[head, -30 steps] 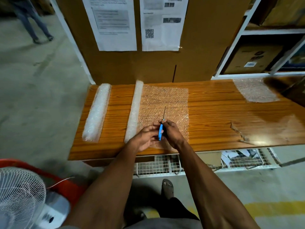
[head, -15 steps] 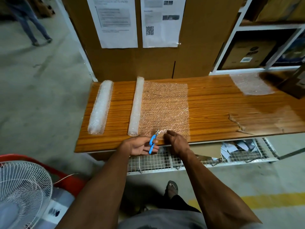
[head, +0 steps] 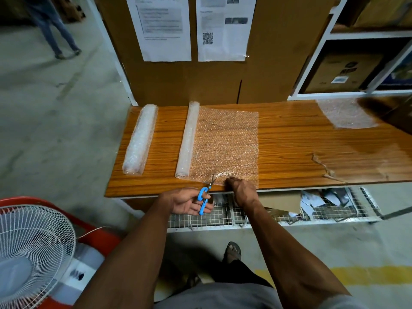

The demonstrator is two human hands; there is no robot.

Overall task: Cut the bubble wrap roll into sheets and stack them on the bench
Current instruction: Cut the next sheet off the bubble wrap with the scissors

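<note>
My left hand holds the scissors at the near edge; my right hand pins the unrolled sheet flat for cutting.

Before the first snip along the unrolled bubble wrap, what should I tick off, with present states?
1. Scissors gripped by the left hand: ok.
2. Blades at the near edge of the unrolled sheet: ok.
3. Right hand holding down the sheet beside the blades: ok.
4. Sheet flat on the bench: ok.
5. Cut line parallel to the roll: cannot tell.
6. Finished sheets stacked far right: ok.
</note>
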